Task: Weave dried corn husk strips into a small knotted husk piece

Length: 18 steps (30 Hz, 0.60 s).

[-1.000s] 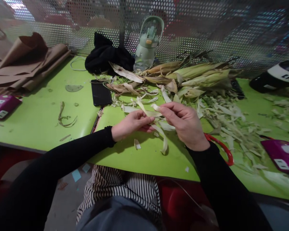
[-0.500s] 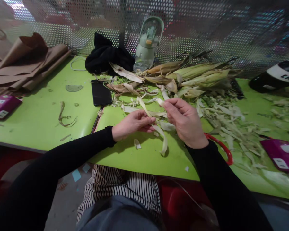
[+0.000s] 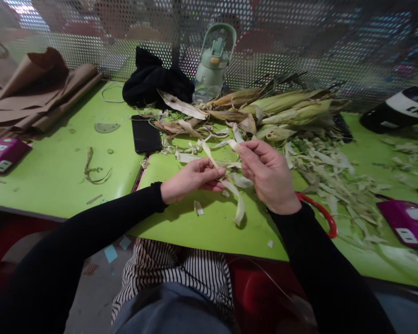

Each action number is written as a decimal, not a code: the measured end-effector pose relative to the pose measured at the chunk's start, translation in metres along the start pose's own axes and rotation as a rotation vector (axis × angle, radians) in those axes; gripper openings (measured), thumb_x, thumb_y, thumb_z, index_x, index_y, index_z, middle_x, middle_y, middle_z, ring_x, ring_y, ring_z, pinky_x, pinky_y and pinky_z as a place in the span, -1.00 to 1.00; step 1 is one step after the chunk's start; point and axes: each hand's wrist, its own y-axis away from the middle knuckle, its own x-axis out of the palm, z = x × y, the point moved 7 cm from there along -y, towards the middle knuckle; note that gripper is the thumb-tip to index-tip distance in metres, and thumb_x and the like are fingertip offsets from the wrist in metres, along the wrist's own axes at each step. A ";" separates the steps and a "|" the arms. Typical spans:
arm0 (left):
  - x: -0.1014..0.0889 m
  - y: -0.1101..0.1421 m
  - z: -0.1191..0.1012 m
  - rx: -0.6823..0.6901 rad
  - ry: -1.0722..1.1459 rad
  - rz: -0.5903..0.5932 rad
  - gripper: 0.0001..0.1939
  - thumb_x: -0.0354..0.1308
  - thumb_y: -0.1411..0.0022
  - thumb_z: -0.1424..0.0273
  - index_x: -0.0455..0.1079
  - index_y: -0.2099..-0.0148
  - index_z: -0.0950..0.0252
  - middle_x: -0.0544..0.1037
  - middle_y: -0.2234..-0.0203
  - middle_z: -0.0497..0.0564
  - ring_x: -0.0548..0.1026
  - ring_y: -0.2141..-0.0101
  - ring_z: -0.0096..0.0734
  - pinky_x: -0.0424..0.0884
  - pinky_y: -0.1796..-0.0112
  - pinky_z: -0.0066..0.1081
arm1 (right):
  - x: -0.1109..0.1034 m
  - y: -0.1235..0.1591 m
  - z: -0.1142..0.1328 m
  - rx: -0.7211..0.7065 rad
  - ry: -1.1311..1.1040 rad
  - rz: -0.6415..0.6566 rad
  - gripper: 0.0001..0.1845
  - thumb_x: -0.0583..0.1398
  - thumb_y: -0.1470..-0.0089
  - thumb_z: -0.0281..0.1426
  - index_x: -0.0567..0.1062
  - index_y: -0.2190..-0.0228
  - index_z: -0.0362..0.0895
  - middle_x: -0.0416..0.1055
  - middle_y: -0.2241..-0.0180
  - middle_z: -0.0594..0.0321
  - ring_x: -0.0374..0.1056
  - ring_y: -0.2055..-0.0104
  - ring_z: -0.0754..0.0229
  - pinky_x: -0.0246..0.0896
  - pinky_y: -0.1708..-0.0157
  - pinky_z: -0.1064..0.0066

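Between thumb and fingers, my left hand (image 3: 197, 178) pinches a long pale corn husk strip (image 3: 236, 199). One end of that strip hangs down in a curl over the green table, and the other end rises above my thumb. To the right, my right hand (image 3: 264, 174) is closed on a whitish piece of corn husk (image 3: 234, 144), whose tip pokes out past the fingertips. Whether the two pieces join cannot be made out. Under and behind my hands lie more loose husk strips (image 3: 188, 157).
Several corn husks (image 3: 292, 104) are heaped behind my hands, beside a green water bottle (image 3: 214, 65). Shreds (image 3: 341, 171) cover the right side. Red scissor-like handles (image 3: 322, 211) lie by my right wrist. A phone (image 3: 146, 133) and brown paper (image 3: 48, 95) are to the left.
My right hand has shifted slightly right and up, away from my left hand, with the whitish husk piece. My left hand has stayed almost still, its strip's upper end now more upright.
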 end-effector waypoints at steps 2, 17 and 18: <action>0.001 0.000 0.001 0.002 0.000 0.024 -0.86 0.17 -0.34 0.50 0.28 0.29 0.36 0.56 0.41 -0.06 0.55 0.42 -0.59 0.51 0.14 -0.36 | -0.002 0.000 0.003 -0.021 -0.025 -0.036 -0.72 0.36 -0.07 -0.10 0.47 0.35 0.00 0.10 0.66 0.47 -0.07 0.66 0.35 -0.21 0.67 0.40; -0.002 0.001 0.001 0.003 0.072 0.037 -0.82 0.13 -0.38 0.35 0.32 0.26 0.36 0.53 0.37 -0.03 0.60 0.38 -0.54 0.53 0.10 -0.36 | 0.014 0.012 0.022 -0.040 0.441 0.393 -0.62 0.13 -0.28 -0.01 0.52 0.32 -0.03 0.17 0.66 0.43 0.05 0.63 0.33 -0.08 0.62 0.41; -0.001 0.002 0.000 0.004 0.082 0.045 -0.83 0.09 -0.38 0.37 0.31 0.27 0.35 0.53 0.39 -0.03 0.60 0.38 -0.54 0.53 0.07 -0.33 | 0.012 0.011 0.021 -0.043 0.465 0.387 -0.62 0.13 -0.28 -0.02 0.52 0.33 -0.03 0.17 0.66 0.43 0.05 0.63 0.33 -0.09 0.62 0.41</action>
